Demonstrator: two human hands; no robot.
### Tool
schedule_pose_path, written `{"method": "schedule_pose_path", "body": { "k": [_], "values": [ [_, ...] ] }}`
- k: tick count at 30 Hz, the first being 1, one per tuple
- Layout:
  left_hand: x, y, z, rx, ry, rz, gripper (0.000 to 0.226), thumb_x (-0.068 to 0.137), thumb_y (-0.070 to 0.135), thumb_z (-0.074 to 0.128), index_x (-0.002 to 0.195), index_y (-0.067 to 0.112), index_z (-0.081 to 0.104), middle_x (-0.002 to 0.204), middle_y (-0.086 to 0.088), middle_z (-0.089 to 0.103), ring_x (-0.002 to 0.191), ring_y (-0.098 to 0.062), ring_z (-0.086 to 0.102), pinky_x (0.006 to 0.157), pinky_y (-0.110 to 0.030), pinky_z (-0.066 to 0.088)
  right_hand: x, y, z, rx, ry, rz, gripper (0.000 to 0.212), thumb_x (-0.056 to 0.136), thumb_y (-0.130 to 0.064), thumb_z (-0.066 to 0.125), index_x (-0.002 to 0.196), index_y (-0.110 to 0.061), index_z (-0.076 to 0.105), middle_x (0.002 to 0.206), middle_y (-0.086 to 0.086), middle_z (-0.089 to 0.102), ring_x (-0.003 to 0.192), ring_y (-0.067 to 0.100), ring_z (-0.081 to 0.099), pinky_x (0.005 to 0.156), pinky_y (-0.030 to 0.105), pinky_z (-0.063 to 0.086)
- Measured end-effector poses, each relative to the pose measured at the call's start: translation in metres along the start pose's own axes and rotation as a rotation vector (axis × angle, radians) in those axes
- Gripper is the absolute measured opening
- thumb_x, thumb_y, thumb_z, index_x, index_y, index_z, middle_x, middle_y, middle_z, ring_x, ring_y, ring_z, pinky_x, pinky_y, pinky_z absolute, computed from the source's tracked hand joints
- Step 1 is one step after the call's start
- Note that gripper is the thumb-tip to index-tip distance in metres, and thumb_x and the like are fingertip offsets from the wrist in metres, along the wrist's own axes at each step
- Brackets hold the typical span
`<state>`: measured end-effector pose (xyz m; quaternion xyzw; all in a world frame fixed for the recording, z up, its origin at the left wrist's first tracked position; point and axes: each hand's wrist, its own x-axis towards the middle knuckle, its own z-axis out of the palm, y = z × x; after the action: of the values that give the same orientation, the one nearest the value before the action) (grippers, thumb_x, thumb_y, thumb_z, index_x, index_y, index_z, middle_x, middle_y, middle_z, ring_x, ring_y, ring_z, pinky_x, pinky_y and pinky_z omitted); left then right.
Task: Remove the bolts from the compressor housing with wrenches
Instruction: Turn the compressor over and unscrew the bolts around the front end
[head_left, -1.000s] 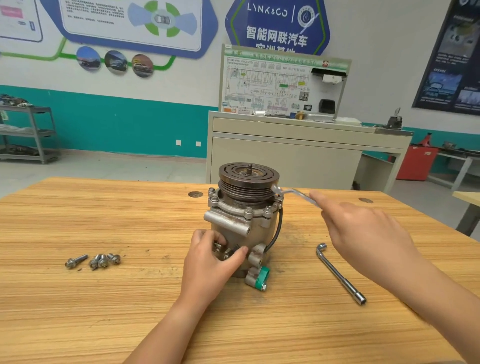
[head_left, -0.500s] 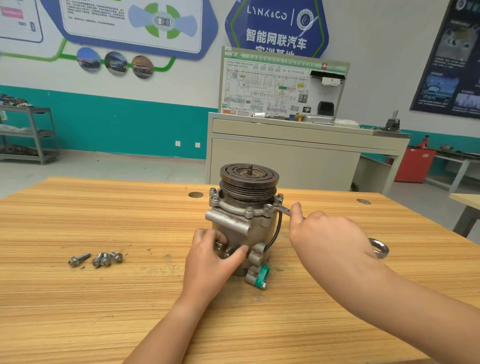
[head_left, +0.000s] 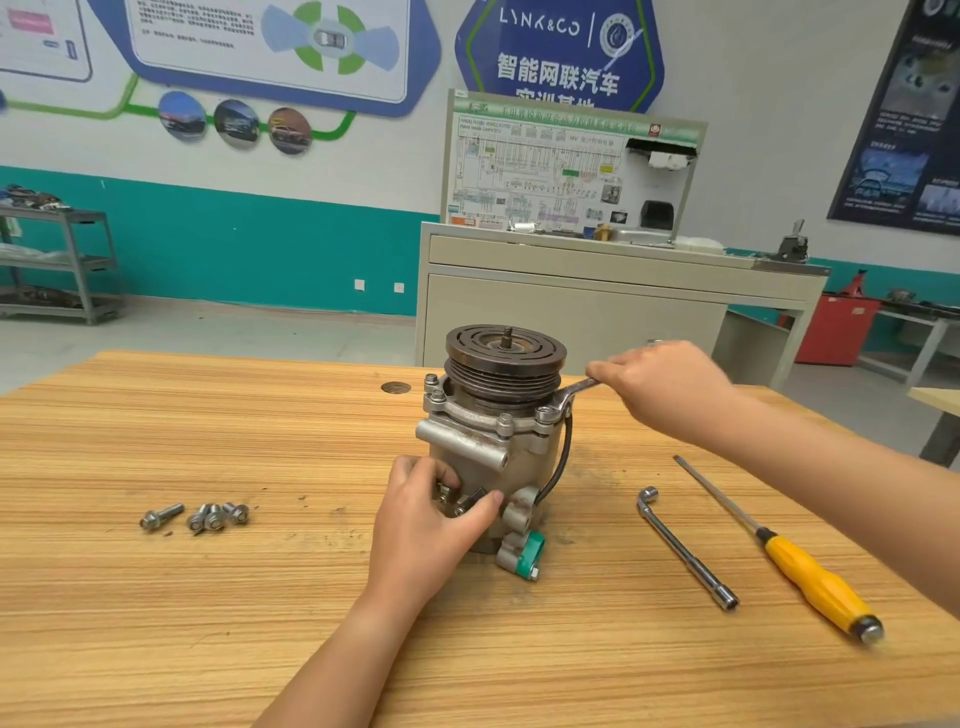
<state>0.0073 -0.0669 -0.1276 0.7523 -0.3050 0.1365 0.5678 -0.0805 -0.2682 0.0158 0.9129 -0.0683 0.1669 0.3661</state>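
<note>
Right hand (head_left: 662, 387) grips a wrench (head_left: 574, 392) seated on a bolt (head_left: 544, 414); left hand (head_left: 434, 512) clasps the compressor (head_left: 493, 441), bracing it against turning.

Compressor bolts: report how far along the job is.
Done: four loose bolts lie on the table. In hand: right hand holds a wrench at the compressor's right rim, left hand steadies the body. Left: several rim bolts are still in place.
</note>
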Motion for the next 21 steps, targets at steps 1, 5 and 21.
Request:
{"method": "schedule_pose_path", "body": {
  "k": [1, 5, 21],
  "values": [
    [0.0, 0.0, 0.0, 0.0, 0.0, 0.001, 0.034, 0.058, 0.049, 0.069, 0.07, 0.026, 0.047, 0.085, 0.008, 0.048, 0.083, 0.009, 0.044, 0.064, -0.002, 0.033, 0.006, -0.005, 0.008, 0.008, 0.016, -0.007, 0.038, 0.095, -0.006, 0.034, 0.128, -0.021, 0.044, 0.112, -0.005, 0.063, 0.097, 0.017, 0.061, 0.077, 0.027, 0.049],
    [0.0, 0.0, 0.0, 0.004, -0.004, 0.006, 0.033, 0.059, 0.048, 0.07, 0.07, 0.026, 0.047, 0.084, 0.008, 0.048, 0.083, 0.009, 0.044, 0.064, -0.002, 0.033, 0.013, -0.023, 0.028, 0.122, 0.043, 0.051, 0.031, 0.097, -0.009, 0.033, 0.122, -0.018, 0.05, 0.109, -0.004, 0.064, 0.096, 0.017, 0.06, 0.08, 0.026, 0.045],
    [0.0, 0.001, 0.0, -0.004, -0.002, -0.012, 0.033, 0.061, 0.043, 0.073, 0.071, 0.025, 0.048, 0.087, 0.007, 0.049, 0.087, 0.007, 0.045, 0.066, -0.001, 0.032, -0.086, -0.035, -0.06, 0.185, -0.232, 0.254, 0.058, 0.095, -0.017, 0.031, 0.144, -0.033, 0.005, 0.061, -0.008, 0.038, 0.052, 0.01, 0.034, 0.042, 0.025, 0.027]
  ]
}}
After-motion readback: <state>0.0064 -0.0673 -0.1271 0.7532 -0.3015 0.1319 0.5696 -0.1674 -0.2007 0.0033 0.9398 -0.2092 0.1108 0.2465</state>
